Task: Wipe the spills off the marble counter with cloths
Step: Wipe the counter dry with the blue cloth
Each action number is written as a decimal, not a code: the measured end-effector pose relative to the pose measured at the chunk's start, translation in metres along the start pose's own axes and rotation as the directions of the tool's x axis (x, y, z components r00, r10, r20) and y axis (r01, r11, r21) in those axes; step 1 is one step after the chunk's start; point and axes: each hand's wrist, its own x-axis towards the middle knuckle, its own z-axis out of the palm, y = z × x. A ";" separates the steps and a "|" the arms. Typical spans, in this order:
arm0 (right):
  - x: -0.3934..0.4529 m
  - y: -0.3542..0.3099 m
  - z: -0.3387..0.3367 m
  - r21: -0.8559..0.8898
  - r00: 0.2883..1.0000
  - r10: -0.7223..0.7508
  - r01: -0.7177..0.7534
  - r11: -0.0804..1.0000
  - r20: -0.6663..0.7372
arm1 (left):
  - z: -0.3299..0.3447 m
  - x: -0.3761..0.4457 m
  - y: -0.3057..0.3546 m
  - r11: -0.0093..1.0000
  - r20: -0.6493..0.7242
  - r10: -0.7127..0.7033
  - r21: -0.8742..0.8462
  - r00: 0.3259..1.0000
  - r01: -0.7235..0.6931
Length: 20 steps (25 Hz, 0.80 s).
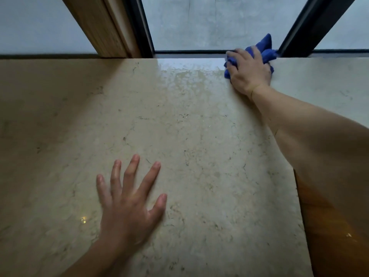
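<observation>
A beige marble counter (199, 136) with dark veins fills most of the view. Its far edge near the window shines with a wet film (185, 76). My right hand (249, 72) is shut on a bunched blue cloth (263, 48) and presses it on the counter's far right, against the window frame. Part of the cloth sticks up past my fingers. My left hand (129, 204) lies flat on the near part of the counter, fingers spread, holding nothing.
A window with dark frame bars (143, 27) runs along the counter's back edge, with a wooden post (103, 27) at the left. The counter's right edge drops off to a brown wooden surface (329, 236) below my right arm.
</observation>
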 end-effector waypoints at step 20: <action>-0.629 -0.037 0.047 -0.071 0.980 0.187 -0.191 0.979 -0.066 | -0.033 -0.006 -0.027 0.983 0.197 0.164 -0.116 0.967 -0.143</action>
